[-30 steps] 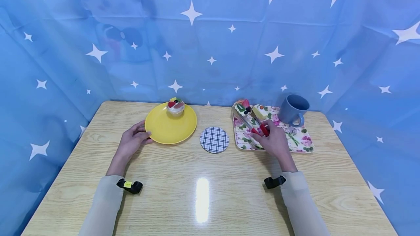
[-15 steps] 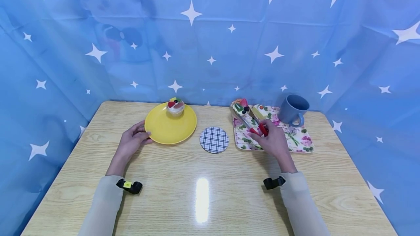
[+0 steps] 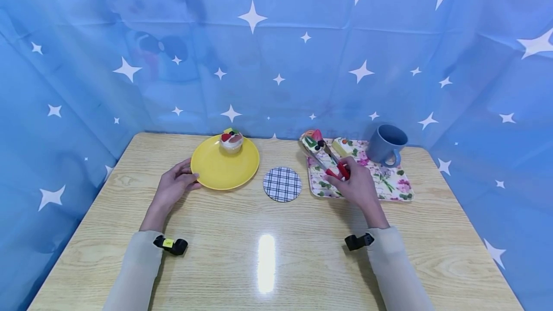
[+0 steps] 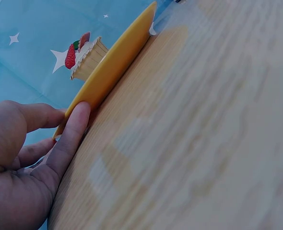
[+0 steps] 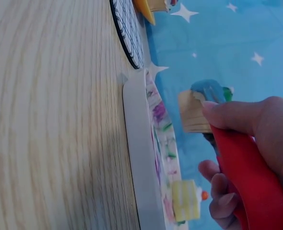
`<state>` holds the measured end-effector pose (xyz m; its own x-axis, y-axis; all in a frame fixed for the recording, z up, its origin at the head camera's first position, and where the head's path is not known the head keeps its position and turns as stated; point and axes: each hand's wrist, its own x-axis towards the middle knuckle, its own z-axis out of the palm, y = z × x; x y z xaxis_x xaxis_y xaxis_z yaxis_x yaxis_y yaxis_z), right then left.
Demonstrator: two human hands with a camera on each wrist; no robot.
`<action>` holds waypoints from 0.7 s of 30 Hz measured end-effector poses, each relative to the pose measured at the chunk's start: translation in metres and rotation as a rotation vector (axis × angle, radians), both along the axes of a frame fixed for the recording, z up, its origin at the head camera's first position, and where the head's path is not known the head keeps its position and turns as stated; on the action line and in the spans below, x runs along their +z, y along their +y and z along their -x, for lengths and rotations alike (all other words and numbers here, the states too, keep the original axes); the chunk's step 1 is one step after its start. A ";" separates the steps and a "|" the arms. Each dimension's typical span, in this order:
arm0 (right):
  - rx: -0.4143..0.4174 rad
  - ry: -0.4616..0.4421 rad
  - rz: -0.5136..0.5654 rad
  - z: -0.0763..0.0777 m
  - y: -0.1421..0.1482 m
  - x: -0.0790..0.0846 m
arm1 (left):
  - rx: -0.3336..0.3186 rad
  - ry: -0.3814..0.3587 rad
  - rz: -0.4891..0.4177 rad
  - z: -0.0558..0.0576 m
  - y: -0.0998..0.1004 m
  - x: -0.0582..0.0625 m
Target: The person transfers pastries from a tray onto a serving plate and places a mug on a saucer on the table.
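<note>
My left hand (image 3: 173,186) pinches the near-left rim of a yellow plate (image 3: 224,172), thumb and fingers on either side of its edge in the left wrist view. A cupcake (image 4: 91,60) topped with fruit sits at the plate's far side. With my right hand (image 3: 358,184) I grip the red handles of metal tongs (image 5: 247,177). Their tips hold a fruit-topped tart (image 3: 311,144), raised over the far-left corner of a floral tray (image 3: 321,191). In the right wrist view, the tart (image 5: 194,117) hangs in the air beyond the tray's rim.
A small slice of cake (image 3: 342,148) lies on the tray behind the tongs. A blue-grey mug (image 3: 384,145) stands at the tray's far right. Between plate and tray lies a round checked coaster (image 3: 282,184). A blue star-patterned curtain (image 3: 276,52) hangs behind the table.
My right hand has shifted slightly left with the tongs, carrying the tart left to the tray's corner. The left hand and the plate have stayed still.
</note>
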<state>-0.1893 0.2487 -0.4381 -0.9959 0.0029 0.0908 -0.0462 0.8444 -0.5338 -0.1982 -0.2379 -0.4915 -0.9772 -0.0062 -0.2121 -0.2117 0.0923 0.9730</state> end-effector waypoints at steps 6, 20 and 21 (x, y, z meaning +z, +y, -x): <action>0.002 -0.003 -0.003 -0.001 -0.003 0.000 | -0.002 -0.001 -0.004 0.000 0.000 0.000; 0.010 -0.026 -0.003 -0.002 -0.012 0.004 | 0.001 -0.001 0.004 -0.001 0.000 0.001; 0.009 -0.027 -0.003 -0.002 -0.012 0.004 | 0.001 -0.001 0.005 -0.001 0.000 0.001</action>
